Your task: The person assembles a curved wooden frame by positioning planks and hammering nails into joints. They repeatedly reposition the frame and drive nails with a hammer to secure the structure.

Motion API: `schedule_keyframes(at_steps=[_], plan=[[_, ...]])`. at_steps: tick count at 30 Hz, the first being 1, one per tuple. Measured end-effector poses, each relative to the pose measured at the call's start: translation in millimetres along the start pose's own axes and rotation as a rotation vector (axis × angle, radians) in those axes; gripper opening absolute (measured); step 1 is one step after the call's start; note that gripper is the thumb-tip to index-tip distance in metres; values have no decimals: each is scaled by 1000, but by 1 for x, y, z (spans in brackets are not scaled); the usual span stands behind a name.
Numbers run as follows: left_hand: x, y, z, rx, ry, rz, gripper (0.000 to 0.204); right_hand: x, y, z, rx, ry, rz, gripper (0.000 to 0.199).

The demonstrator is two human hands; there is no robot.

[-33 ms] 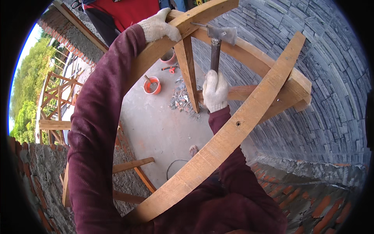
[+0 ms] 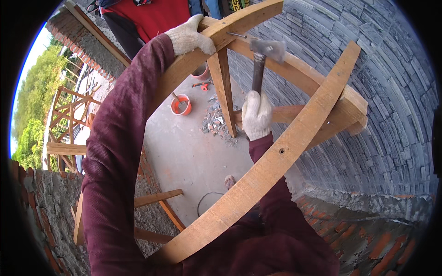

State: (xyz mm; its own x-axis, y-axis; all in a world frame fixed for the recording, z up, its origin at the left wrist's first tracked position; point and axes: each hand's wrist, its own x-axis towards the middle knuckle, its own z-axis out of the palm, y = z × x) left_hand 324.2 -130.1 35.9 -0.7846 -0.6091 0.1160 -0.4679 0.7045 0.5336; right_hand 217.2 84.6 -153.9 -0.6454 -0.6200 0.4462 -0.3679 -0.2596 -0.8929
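My left hand (image 2: 191,37), in a white knitted work glove, grips the upper wooden beam (image 2: 251,16), thumb on its near side. A long nail (image 2: 236,34) sticks out sideways from that beam, right of my left hand. In my right hand (image 2: 257,116), also gloved, is a hammer (image 2: 258,69) with a dark handle, held upright. Its metal head is a little right of the nail and apart from it. Another wooden plank (image 2: 271,156) with a dark hole crosses in front of my right forearm.
Below are an orange bucket (image 2: 181,105), a pile of rubble (image 2: 218,119) and a wooden post (image 2: 222,87). A grey stone-patterned wall (image 2: 368,60) stands at right, a rough brick wall (image 2: 50,202) at lower left. Clothes (image 2: 147,20) hang at the top.
The hammer head has moved right, away from the nail's end. My right hand has shifted slightly down and right. My left hand keeps its grip on the beam.
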Motion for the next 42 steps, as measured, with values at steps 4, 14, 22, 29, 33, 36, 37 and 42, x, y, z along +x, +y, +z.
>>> schedule_keyframes(at_steps=[4, 14, 22, 29, 33, 36, 37, 42], plan=[[15, 3, -2, 41, -100, -46, 123, 21, -12, -9, 292, 353, -138, 44], [20, -24, 7, 105, 92, 92, 105, 8, 10, 6, 184, 153, -51, 44], [22, 30, 5, -289, -179, -74, 103, 38, -12, 4, 270, 389, -295, 44], [17, 15, 3, 46, -134, -50, 119, 20, -3, 3, 249, 422, -109, 48], [14, 29, 6, -361, -93, -61, 95, 33, -15, -7, 435, 376, -98, 56], [24, 9, 3, -100, -128, -51, 109, 29, 16, 16, 51, 218, -216, 49], [26, 5, 1, 37, -139, -42, 120, 22, 26, 18, -50, 118, -96, 41], [20, -3, 7, -3, -117, -3, 120, 25, -12, -5, 209, 272, -182, 47]])
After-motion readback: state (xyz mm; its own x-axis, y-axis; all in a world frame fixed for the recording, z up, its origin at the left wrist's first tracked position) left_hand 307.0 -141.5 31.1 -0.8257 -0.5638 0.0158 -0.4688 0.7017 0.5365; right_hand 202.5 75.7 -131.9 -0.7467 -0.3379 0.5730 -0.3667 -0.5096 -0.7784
